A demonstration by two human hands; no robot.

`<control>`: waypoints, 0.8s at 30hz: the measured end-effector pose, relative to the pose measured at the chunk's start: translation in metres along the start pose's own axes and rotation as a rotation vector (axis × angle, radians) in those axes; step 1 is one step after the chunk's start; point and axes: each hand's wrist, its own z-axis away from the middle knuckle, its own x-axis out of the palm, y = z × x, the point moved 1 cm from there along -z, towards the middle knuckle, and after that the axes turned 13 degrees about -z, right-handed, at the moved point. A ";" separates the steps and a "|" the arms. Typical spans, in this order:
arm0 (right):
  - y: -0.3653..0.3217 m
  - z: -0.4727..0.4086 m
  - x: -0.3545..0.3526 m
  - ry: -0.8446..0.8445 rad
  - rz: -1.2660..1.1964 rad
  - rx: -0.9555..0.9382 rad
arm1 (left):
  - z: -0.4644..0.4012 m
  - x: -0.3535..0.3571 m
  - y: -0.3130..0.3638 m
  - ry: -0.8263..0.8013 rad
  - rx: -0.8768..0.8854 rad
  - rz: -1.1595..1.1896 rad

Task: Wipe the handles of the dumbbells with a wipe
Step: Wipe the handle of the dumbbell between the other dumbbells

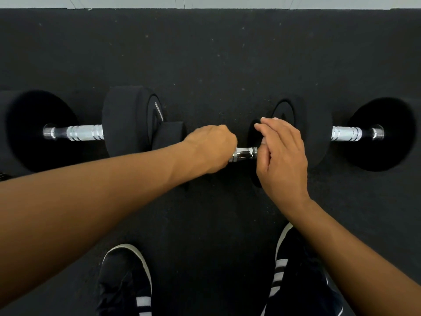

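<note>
A small black dumbbell lies on the floor between two larger ones, and a short stretch of its chrome handle (pixel 244 153) shows between my hands. My left hand (pixel 210 149) is closed in a fist around that handle, next to the small left head (pixel 169 135). My right hand (pixel 282 156) has its fingers extended and lies over the small right head (pixel 252 133), with nothing visible in it. No wipe is in sight; I cannot tell whether the left fist hides one. The big left dumbbell's knurled handle (pixel 84 132) and the big right dumbbell's handle (pixel 347 133) are bare.
Everything rests on a black rubber gym floor (pixel 205 55) that ends at a pale wall (pixel 227 2) at the top. The large dumbbell heads (pixel 127 119) (pixel 382 133) flank the small one closely. My black shoes with white stripes (pixel 127 281) (pixel 296 270) stand just below.
</note>
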 end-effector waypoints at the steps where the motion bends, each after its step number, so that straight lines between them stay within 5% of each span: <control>1: 0.001 0.000 0.000 -0.008 -0.002 0.001 | -0.001 0.000 -0.002 -0.013 -0.009 -0.020; 8: -0.020 0.006 -0.010 0.004 -0.121 -0.060 | -0.004 -0.001 0.009 0.079 0.039 0.329; 12: -0.046 0.009 0.002 -0.162 -0.182 0.042 | 0.004 0.004 0.006 0.049 0.102 0.287; 19: -0.051 -0.022 0.013 -0.656 0.072 0.171 | 0.021 0.005 -0.021 0.129 0.087 -0.096; 24: -0.056 -0.031 0.023 -0.633 0.011 0.112 | 0.028 0.020 -0.039 0.221 0.073 0.036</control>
